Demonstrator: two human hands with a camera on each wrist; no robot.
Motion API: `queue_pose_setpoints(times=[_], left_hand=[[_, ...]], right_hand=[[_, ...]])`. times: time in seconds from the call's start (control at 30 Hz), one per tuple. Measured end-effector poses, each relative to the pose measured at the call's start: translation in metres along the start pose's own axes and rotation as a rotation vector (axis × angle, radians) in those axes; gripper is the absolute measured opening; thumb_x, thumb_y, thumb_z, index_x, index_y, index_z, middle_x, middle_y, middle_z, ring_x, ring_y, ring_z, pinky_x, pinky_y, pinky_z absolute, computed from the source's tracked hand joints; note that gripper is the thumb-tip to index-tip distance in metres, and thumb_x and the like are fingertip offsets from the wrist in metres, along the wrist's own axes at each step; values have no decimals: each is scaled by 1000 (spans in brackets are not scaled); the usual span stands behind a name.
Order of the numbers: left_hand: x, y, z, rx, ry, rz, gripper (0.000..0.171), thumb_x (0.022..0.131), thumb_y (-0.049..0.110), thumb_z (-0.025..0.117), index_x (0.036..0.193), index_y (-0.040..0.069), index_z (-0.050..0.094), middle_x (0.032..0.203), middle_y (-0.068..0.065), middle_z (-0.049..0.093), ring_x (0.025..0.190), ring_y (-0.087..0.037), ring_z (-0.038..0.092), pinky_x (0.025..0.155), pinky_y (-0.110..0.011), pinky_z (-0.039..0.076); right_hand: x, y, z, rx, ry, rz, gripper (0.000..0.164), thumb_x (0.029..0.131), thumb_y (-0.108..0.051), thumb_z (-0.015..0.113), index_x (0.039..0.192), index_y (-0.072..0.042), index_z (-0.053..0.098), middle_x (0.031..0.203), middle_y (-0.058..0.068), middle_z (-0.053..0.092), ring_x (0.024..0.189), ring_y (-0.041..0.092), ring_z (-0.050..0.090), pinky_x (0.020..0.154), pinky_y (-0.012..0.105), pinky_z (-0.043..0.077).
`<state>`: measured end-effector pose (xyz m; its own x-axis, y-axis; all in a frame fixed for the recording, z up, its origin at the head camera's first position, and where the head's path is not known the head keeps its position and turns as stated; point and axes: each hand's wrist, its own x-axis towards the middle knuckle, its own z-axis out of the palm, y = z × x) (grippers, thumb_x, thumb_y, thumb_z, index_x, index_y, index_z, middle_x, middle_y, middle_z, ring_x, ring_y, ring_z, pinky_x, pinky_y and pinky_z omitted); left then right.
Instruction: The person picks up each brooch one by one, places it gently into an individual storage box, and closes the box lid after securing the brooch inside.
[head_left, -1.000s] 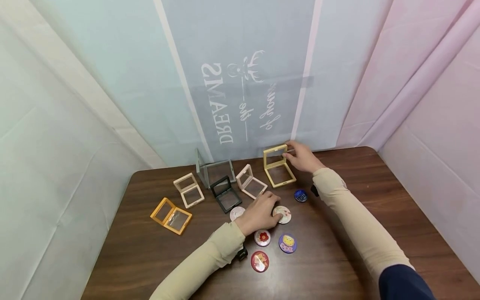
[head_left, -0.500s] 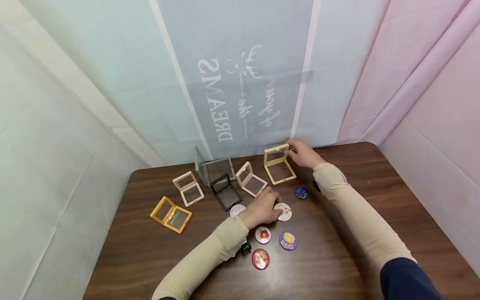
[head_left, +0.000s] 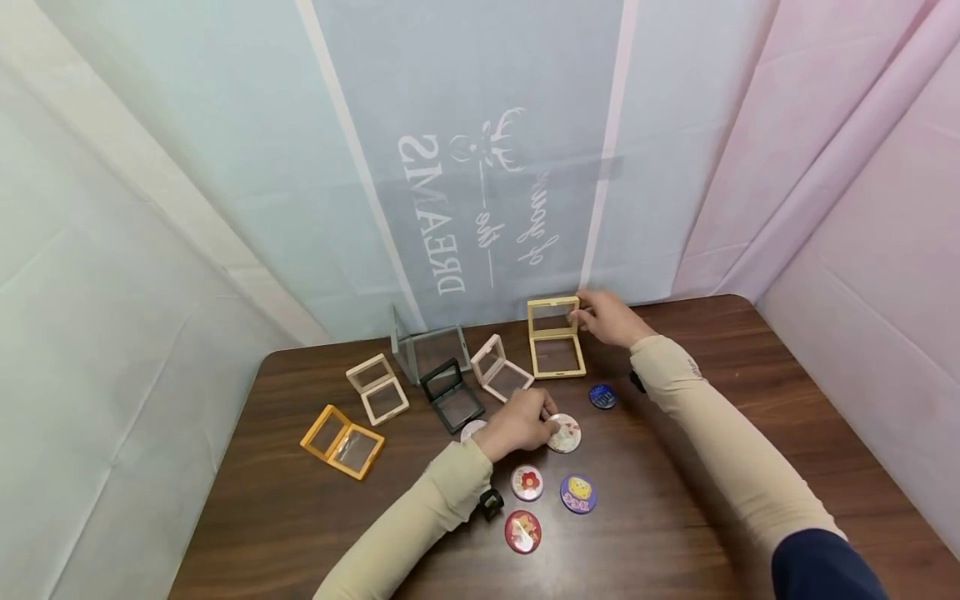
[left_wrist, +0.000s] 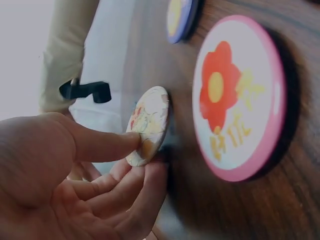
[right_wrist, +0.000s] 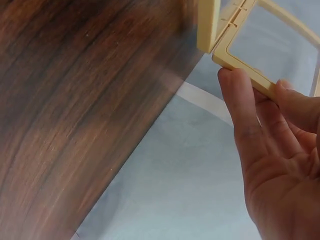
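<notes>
- The tabletop fills most of the lower part of my head feed; I read my clock directions there, from the left hand.
- That hand has barely moved in the last second. It pinches the cream badge, thumb on the face and fingers round the edge; I can't tell whether the badge is clear of the wood.
- The right hand, between one and two o'clock, pinches the lid edge of the yellow frame between thumb and fingers.
- The grey frame sits between ten and eleven, unmoved, lid up.
- The yellow frame, at one o'clock, is the real change: it stood skewed a moment ago and now sits nearly square to me, lid upright. I judge that the right hand has turned it, leaving its lower panel facing the side where the badge is.
- Four smaller frames lie as they were, lids raised: black frame at ten, pale pink frame at eleven, cream frame between nine and ten, orange frame at nine.
- The cream badge is at three o'clock, well apart from the yellow frame, so I judge the two aren't together yet.
- Other badges stay put: purple badge between four and five, red badge and flower badge at six, pale badge at nine, partly hidden.
- Smallest is the blue badge, between two and three, untouched.
</notes>
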<state>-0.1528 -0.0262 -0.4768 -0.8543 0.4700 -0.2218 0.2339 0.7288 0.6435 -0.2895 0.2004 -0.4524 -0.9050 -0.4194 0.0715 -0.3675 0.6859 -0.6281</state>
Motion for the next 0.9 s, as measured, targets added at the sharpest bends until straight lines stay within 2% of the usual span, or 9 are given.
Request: queue_pose_setpoints(times=[0.13, 0.23, 0.33, 0.47, 0.67, 0.8, 0.9], left_hand=[[-4, -3, -9, -121, -10, -22, 7, 101, 10, 71, 107, 8, 71, 94, -3, 73, 80, -9, 66, 75, -24, 54], [-8, -7, -14, -231, -18, -35, 9, 103, 7, 68, 111, 5, 70, 98, -7, 73, 77, -13, 71, 73, -27, 57], [-11, -11, -17, -354, -19, -47, 11, 104, 5, 66, 115, 2, 69, 100, -10, 73, 71, -19, 75, 70, -33, 63], [-13, -14, -20, -459, 3, -28, 14, 105, 0, 63, 117, -2, 69, 102, -13, 71, 71, -20, 74, 72, -39, 65], [-15, -16, -22, -523, 18, 2, 17, 104, -3, 63, 119, -5, 70, 104, -17, 72, 77, -24, 75, 72, -35, 65], [-17, -17, -21, -531, 31, -5, 18, 103, -2, 65, 120, -4, 71, 107, -19, 73, 82, -28, 76, 73, -33, 65], [-20, -18, -22, -540, 38, -5, 18, 103, -2, 66, 119, -4, 73, 107, -19, 74, 82, -25, 76, 72, -31, 65]], right_hand=[[-6, -3, -5, 15, -10, -11, 20, 110, -4, 57, 124, 9, 63, 115, 29, 74, 102, 43, 75, 87, 50, 63], [-11, -6, -10, -9, 6, -28, 19, 109, -4, 58, 123, 9, 64, 112, 28, 75, 99, 43, 75, 83, 51, 63], [-15, -7, -13, -46, 29, -39, 19, 108, -7, 62, 121, 6, 66, 108, 23, 78, 94, 40, 77, 78, 50, 62], [-21, -10, -16, -74, 53, -59, 14, 107, -10, 65, 114, 2, 69, 104, 19, 79, 89, 34, 77, 72, 44, 59], [-31, -16, -17, -66, 83, -96, 8, 106, -9, 67, 105, -1, 68, 98, 17, 79, 84, 32, 74, 65, 37, 50], [-37, -18, -17, -55, 79, -111, 6, 105, -7, 67, 105, -2, 69, 97, 16, 80, 80, 25, 72, 63, 33, 50], [-41, -22, -18, -45, 77, -124, 4, 104, -5, 68, 102, -2, 68, 97, 16, 81, 76, 20, 70, 62, 30, 50]])
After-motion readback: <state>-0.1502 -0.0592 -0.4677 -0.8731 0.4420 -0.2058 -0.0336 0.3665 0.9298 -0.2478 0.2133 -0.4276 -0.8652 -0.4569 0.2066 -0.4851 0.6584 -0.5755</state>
